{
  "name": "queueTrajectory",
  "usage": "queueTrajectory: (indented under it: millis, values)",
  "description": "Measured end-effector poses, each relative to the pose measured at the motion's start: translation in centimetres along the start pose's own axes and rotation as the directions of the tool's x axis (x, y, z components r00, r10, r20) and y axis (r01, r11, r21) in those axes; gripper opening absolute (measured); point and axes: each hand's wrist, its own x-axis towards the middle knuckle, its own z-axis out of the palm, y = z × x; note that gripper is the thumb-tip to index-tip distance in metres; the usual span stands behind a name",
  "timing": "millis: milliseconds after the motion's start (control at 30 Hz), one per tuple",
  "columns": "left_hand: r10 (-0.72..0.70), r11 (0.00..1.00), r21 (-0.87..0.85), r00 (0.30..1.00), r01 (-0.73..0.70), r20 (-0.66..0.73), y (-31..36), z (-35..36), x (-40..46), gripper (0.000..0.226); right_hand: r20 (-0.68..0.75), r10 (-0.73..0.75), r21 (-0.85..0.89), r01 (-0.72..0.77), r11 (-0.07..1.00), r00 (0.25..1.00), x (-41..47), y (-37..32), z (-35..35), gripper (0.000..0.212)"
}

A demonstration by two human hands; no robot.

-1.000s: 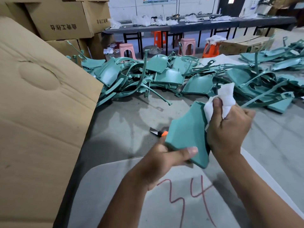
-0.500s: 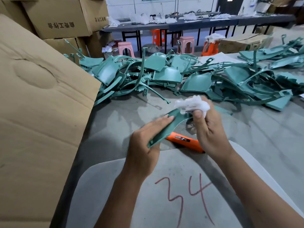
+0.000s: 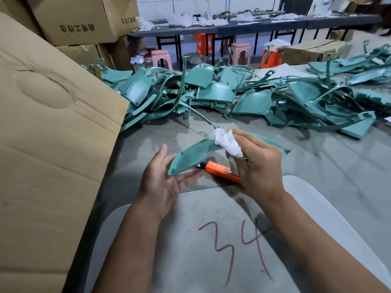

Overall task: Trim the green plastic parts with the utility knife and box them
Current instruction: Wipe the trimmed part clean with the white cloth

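Observation:
A curved green plastic part [image 3: 194, 154] hangs above the grey table between my hands. My right hand [image 3: 259, 166] grips a crumpled white cloth [image 3: 227, 142] and holds the part near its middle. My left hand [image 3: 164, 182] lies palm up with straight fingers, its fingertips under the part's lower left end. The orange utility knife [image 3: 220, 171] lies on the table just below the part, partly hidden by my right hand. A heap of green plastic parts [image 3: 211, 92] stretches across the table behind.
A big cardboard box flap [image 3: 53, 134] rises at the left. More stacked cartons [image 3: 74, 20] stand behind it. A grey board marked 34 [image 3: 211, 240] lies at the near edge. Stools and long tables stand in the far room.
My left hand has let go of the part and opened palm up beneath it. The part has turned flatter and now hangs from my right hand with the cloth.

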Motion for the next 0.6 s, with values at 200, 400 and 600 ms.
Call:
queueTrajectory:
  millis: [200,400,600]
  values:
    - [0.133,0.991,-0.029,0.983,-0.13,0.129,0.0,0.7,-0.3,0.041,-0.082,0.033,0.007,-0.032,0.999,0.996,-0.4,-0.1,0.6,0.024]
    - [0.243,0.968,-0.068,0.97,-0.243,-0.009,-1.1,2.0,-0.6,0.043,-0.212,0.465,0.099,-0.455,0.885,0.859,0.0,-0.6,0.9,0.026]
    - [0.297,0.954,-0.029,0.954,-0.299,-0.038,-1.8,1.6,-1.3,0.05,0.309,0.801,0.701,-0.692,0.172,0.512,1.9,-4.1,1.0,0.044]
